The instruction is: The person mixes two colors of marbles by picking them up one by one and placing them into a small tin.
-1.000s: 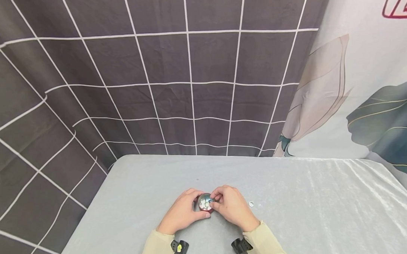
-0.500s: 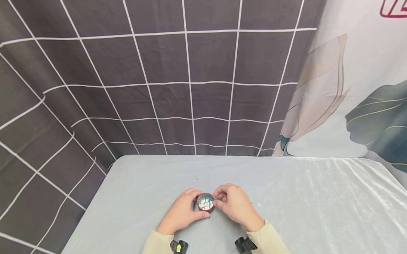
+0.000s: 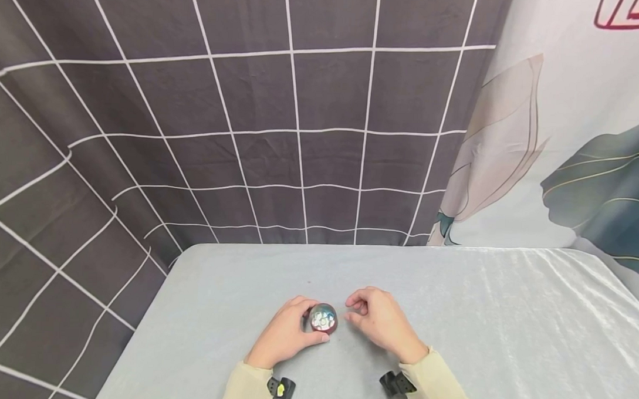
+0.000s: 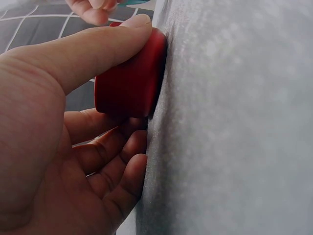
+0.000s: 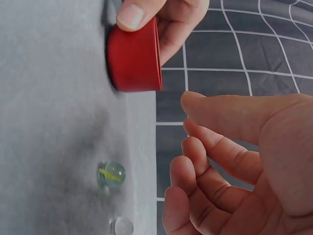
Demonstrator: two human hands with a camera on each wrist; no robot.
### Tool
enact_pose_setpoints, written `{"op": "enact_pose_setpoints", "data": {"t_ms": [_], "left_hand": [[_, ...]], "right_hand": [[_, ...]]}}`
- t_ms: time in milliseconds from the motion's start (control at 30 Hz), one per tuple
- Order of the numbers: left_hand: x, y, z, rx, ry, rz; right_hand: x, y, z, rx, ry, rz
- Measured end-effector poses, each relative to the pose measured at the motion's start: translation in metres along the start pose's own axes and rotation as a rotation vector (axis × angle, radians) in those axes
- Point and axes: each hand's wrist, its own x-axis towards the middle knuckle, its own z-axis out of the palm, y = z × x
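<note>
A small round red container stands on the grey cloth, its inside shiny and silvery with several glints; the contents are too small to tell. My left hand grips its side, the thumb in front and the fingers behind. To the right of the container, my right hand hovers apart from it with loosely bent fingers, and no object shows between thumb and fingertips. Below that hand, in the right wrist view, a clear glass marble with a yellow streak lies on the cloth, near a small pale round piece.
Light grey velvety cloth covers the table. A dark curtain with a white grid hangs behind and to the left. On the right hangs a white curtain with leaf prints.
My right hand has drawn back to the right, away from the container's rim. My left hand and the container have stayed in place. The small pale piece is now hidden in the head view.
</note>
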Motion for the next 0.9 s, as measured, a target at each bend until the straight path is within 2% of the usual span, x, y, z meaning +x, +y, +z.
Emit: {"op": "enact_pose_setpoints", "data": {"t_ms": [267,900], "left_hand": [[0.000,0.000,0.001,0.005,0.005,-0.001],[-0.001,0.000,0.000,0.000,0.001,-0.003]], "right_hand": [[-0.002,0.006,-0.008,-0.009,0.007,0.046],[-0.007,0.017,-0.023,-0.015,0.016,0.048]]}}
